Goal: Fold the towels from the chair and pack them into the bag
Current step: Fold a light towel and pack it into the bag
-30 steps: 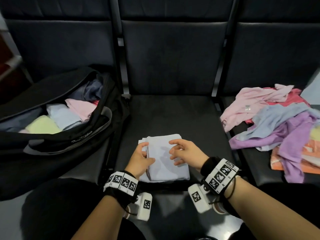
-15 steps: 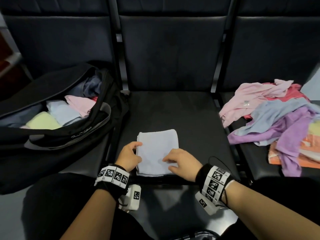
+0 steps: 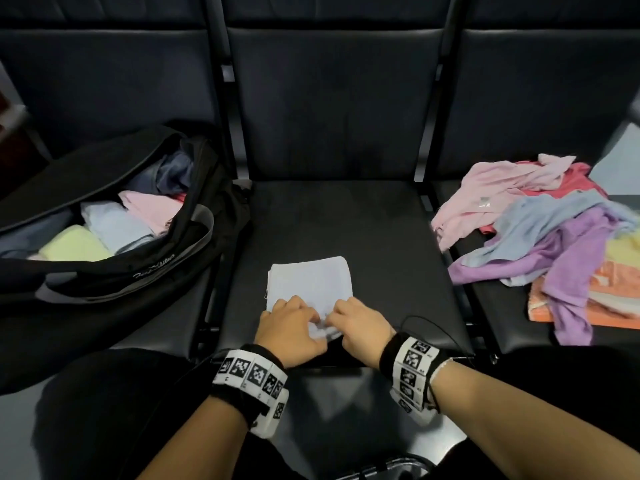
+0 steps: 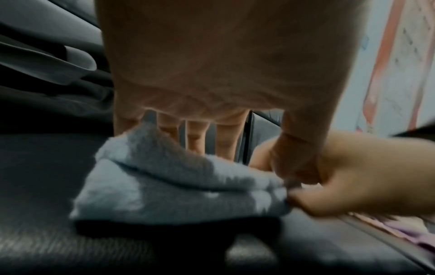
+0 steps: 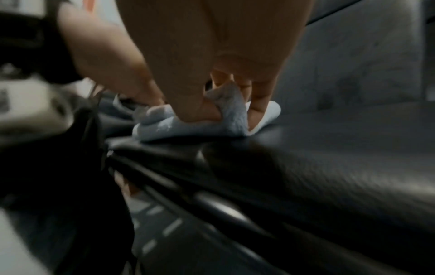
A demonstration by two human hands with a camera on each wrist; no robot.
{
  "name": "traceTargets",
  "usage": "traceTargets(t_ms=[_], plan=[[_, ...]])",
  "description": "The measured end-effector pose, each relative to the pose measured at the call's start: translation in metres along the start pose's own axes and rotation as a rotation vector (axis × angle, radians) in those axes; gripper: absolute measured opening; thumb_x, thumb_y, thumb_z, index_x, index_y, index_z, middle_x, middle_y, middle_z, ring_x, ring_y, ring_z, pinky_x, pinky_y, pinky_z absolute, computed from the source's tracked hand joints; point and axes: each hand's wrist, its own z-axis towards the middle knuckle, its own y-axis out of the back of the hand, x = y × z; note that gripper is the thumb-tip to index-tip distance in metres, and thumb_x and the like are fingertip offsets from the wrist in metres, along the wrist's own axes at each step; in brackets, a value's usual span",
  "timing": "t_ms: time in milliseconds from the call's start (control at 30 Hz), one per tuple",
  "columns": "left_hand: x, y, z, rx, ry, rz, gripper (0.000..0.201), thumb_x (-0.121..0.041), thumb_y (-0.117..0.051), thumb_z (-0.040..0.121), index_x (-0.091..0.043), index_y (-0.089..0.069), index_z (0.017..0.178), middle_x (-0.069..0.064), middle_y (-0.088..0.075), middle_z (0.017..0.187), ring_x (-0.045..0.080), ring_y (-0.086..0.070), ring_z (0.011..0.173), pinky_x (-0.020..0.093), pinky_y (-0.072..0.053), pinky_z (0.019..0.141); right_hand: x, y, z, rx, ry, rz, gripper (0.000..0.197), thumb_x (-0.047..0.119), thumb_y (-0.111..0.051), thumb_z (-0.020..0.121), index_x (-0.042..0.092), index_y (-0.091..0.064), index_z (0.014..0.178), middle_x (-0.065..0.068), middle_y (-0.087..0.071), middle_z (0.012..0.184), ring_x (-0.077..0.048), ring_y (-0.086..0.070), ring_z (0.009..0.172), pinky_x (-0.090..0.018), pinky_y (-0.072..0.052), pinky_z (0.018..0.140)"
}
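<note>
You are pinching the pale blue towel's near edge with your left hand and right hand; beyond your grip the loose layers are risking slipping apart.

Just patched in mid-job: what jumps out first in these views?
Both hands, left hand and right hand, pinch the near edge of a folded pale blue towel on the middle seat. An open black bag holding folded towels sits left; a jumbled pile of unfolded towels lies right.
</note>
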Motion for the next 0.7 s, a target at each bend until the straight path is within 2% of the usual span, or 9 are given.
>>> traceTargets(t_ms=[100, 167, 200, 267, 367, 433, 533, 600, 700], plan=[[0.000, -0.007, 0.003, -0.048, 0.012, 0.091, 0.056, -0.057, -0.065, 0.067, -0.039, -0.055, 0.119, -0.011, -0.049, 0.116, 0.018, -0.047, 0.112, 0.038, -0.042, 0.090, -0.005, 0.016, 0.005, -0.119, -0.122, 0.369, 0.029, -0.001, -0.053, 0.081, 0.012, -0.069, 0.102, -0.004, -0.061, 0.101, -0.023, -0.056, 0.099, -0.036, -0.046, 0.087], [0.002, -0.010, 0.007, -0.125, 0.016, 0.137, 0.039, -0.037, -0.065, 0.079, -0.032, -0.055, 0.116, -0.006, -0.051, 0.115, 0.021, -0.050, 0.111, 0.038, -0.043, 0.086, -0.009, 0.024, 0.003, -0.204, -0.164, 0.558, 0.025, -0.001, -0.059, 0.077, 0.013, -0.070, 0.094, -0.001, -0.064, 0.095, -0.017, -0.060, 0.091, -0.035, -0.049, 0.085], [0.003, -0.011, 0.009, -0.172, 0.020, 0.144, 0.030, -0.026, -0.060, 0.084, -0.029, -0.056, 0.113, -0.004, -0.052, 0.113, 0.023, -0.052, 0.110, 0.038, -0.043, 0.083, -0.011, 0.026, 0.002, -0.204, -0.166, 0.577, 0.025, 0.000, -0.060, 0.077, 0.015, -0.069, 0.095, 0.000, -0.065, 0.095, -0.016, -0.060, 0.090, -0.034, -0.050, 0.085], [0.005, -0.013, 0.012, -0.218, 0.012, 0.124, 0.025, -0.014, -0.051, 0.087, -0.026, -0.060, 0.108, -0.002, -0.055, 0.110, 0.025, -0.055, 0.107, 0.037, -0.044, 0.081, -0.010, 0.026, -0.002, -0.147, -0.132, 0.452, 0.031, 0.006, -0.061, 0.077, 0.019, -0.066, 0.106, 0.003, -0.062, 0.103, -0.016, -0.056, 0.096, -0.033, -0.048, 0.087], [0.010, -0.012, 0.015, -0.217, -0.004, 0.053, 0.026, -0.014, -0.047, 0.090, -0.026, -0.064, 0.106, -0.002, -0.058, 0.108, 0.024, -0.056, 0.104, 0.037, -0.047, 0.081, -0.005, 0.012, -0.006, -0.076, -0.016, 0.116, 0.049, 0.020, -0.063, 0.075, 0.023, -0.057, 0.123, 0.003, -0.053, 0.117, -0.019, -0.047, 0.106, -0.033, -0.044, 0.089], [0.012, -0.011, 0.015, -0.220, -0.018, 0.023, 0.026, -0.013, -0.048, 0.089, -0.026, -0.065, 0.105, -0.002, -0.060, 0.107, 0.024, -0.057, 0.103, 0.037, -0.047, 0.081, -0.003, 0.002, -0.005, -0.047, 0.008, 0.026, 0.051, 0.022, -0.063, 0.076, 0.023, -0.055, 0.126, 0.002, -0.051, 0.122, -0.020, -0.047, 0.113, -0.033, -0.041, 0.093], [0.018, -0.010, 0.015, -0.249, -0.020, -0.006, 0.027, -0.011, -0.052, 0.087, -0.026, -0.067, 0.104, -0.004, -0.064, 0.104, 0.022, -0.056, 0.105, 0.035, -0.045, 0.086, -0.007, 0.001, 0.001, -0.088, -0.059, 0.088, 0.041, 0.010, -0.055, 0.080, 0.018, -0.061, 0.119, 0.001, -0.058, 0.119, -0.022, -0.054, 0.113, -0.032, -0.040, 0.094], [0.024, -0.007, 0.014, -0.282, -0.007, 0.033, 0.026, -0.010, -0.055, 0.083, -0.026, -0.068, 0.100, -0.008, -0.065, 0.099, 0.018, -0.053, 0.107, 0.033, -0.040, 0.087, -0.010, 0.006, 0.004, -0.128, -0.140, 0.202, 0.032, 0.008, -0.054, 0.082, 0.017, -0.065, 0.111, -0.001, -0.065, 0.108, -0.025, -0.060, 0.102, -0.033, -0.045, 0.088], [0.033, -0.001, 0.015, -0.266, 0.001, 0.023, 0.022, -0.009, -0.058, 0.075, -0.022, -0.068, 0.090, -0.008, -0.064, 0.091, 0.017, -0.051, 0.104, 0.032, -0.036, 0.082, -0.018, 0.015, 0.002, -0.161, -0.239, 0.419, 0.020, 0.010, -0.055, 0.083, 0.022, -0.064, 0.097, 0.003, -0.067, 0.089, -0.019, -0.062, 0.084, -0.037, -0.052, 0.079]])
